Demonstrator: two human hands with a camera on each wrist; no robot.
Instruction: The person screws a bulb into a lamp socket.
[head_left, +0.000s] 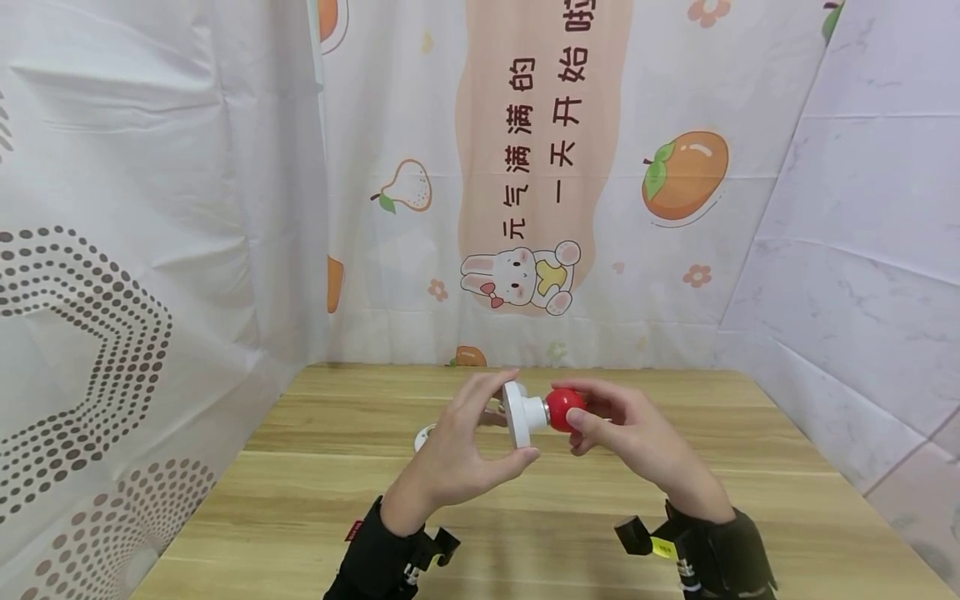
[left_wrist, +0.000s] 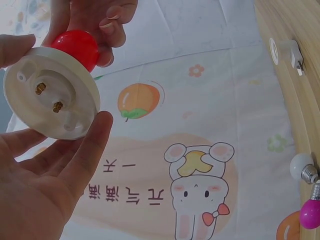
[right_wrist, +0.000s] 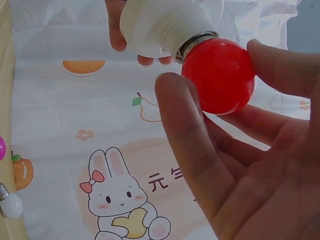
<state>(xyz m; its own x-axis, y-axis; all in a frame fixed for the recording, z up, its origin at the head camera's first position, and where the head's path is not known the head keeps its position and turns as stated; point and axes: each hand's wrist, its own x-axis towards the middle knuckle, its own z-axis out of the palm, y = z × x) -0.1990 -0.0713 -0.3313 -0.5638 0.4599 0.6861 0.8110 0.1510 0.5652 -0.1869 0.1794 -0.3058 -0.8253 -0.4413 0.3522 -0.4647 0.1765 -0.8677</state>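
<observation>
Both forearms reach forward above the wooden table (head_left: 525, 517), each wrist wrapped in a black strap with a camera mount. The left hand (head_left: 457, 450) is raised with its palm turned inward, thumb below and fingertips above, pinching the rim of the white lamp socket (head_left: 517, 414). The right hand (head_left: 637, 437) meets it from the opposite side of the socket, palm up and slightly cupped, its thumb and fingers curled round the red bulb (head_left: 564, 408). The two hands sit level, nearly touching across the socket.
</observation>
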